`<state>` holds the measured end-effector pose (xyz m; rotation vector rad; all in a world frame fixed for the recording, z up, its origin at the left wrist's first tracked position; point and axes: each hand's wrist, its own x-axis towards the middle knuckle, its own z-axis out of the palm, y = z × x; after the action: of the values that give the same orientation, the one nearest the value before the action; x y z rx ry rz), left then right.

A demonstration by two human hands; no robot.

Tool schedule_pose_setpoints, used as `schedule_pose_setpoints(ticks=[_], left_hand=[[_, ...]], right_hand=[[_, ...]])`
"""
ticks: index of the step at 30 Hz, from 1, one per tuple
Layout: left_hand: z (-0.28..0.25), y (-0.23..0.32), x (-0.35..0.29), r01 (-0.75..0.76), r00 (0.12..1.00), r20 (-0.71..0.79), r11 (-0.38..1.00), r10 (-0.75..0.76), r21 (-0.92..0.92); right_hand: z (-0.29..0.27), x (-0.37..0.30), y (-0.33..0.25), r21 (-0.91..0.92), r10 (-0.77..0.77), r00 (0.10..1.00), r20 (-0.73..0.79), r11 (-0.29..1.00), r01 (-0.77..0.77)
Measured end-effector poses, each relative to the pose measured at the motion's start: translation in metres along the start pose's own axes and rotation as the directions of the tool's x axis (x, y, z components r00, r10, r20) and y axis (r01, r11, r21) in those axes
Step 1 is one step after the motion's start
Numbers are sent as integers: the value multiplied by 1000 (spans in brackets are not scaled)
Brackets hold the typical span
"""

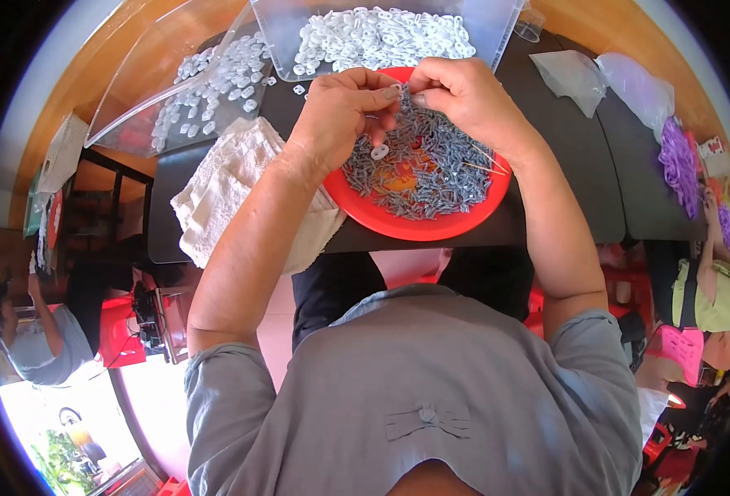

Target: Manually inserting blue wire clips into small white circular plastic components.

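Observation:
My left hand (350,106) is closed in a pinch above the far side of a red round basin (418,231). At its fingertips shows a small white plastic piece (398,87). Another white piece with holes (380,152) appears just below its lower fingers; whether they hold it or it lies on the heap, I cannot tell. My right hand (456,89) pinches close beside the left, fingertips meeting at a small grey part (406,97). Many slim grey plastic parts (456,169) fill the basin. Thin pale sticks (487,161) lie across its right side.
Beyond the basin stands a clear bin (278,50) of white pieces (381,37). More white pieces lie in a clear tilted container (125,107) at left. A white towel (232,182) rests on the dark table (563,165). Plastic bags (642,87) lie right; people sit both sides.

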<state>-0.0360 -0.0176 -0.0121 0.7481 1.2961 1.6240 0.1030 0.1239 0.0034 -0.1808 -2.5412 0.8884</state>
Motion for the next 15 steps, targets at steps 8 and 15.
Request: schedule_pose_setpoints(ticks=[8, 15], left_hand=[[6, 0, -3, 30, 998, 49, 1000, -30, -1], [3, 1, -3, 31, 997, 73, 997, -26, -72]], right_hand=[[3, -4, -10, 100, -49, 991, -123, 993, 62], [0, -2, -11, 275, -9, 993, -118, 961, 42]])
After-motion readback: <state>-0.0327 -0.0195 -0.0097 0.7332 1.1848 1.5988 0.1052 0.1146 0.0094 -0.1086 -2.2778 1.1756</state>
